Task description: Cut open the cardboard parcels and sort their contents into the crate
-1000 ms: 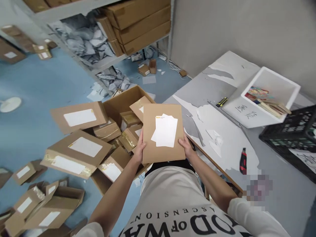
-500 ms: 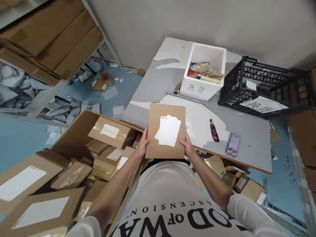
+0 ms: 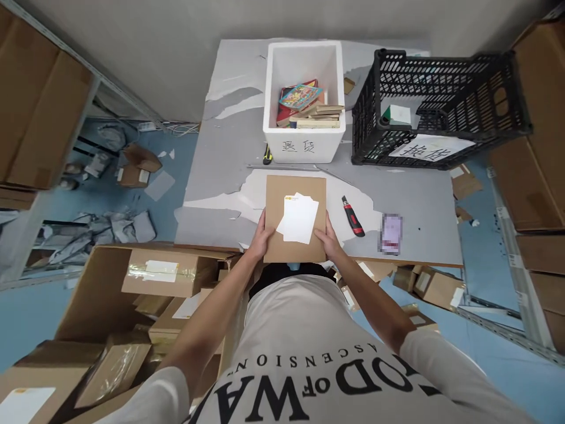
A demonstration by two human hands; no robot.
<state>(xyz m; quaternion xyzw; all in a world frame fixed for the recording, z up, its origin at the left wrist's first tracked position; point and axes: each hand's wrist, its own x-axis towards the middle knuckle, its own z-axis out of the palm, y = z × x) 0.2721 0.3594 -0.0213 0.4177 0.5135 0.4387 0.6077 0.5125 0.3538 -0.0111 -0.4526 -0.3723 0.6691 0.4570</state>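
Between my hands is a flat brown cardboard box (image 3: pixel 276 194) with overlapping white labels (image 3: pixel 299 219) on its top face. My left hand (image 3: pixel 261 237) grips its left edge, thumb on top. On the right edge, my right hand (image 3: pixel 330 237) holds it the same way. The fingers underneath are hidden. The box is over the near edge of the grey table (image 3: pixel 207 218). Right of it on the table lies a red and black box cutter (image 3: pixel 354 217), and beyond that a blurred purple item (image 3: pixel 391 234).
A white foam box (image 3: pixel 304 144) with books stands at the table's back, a yellow and black cutter (image 3: pixel 268 155) beside it. To its right is a black plastic crate (image 3: pixel 441 112). A large carton (image 3: pixel 97 288) of parcels stands at lower left. More parcels (image 3: pixel 435 285) lie below right.
My view has turned to the right, so the table and its containers appear further left and squarer. The cardboard box stays in both hands and is now more over the table.
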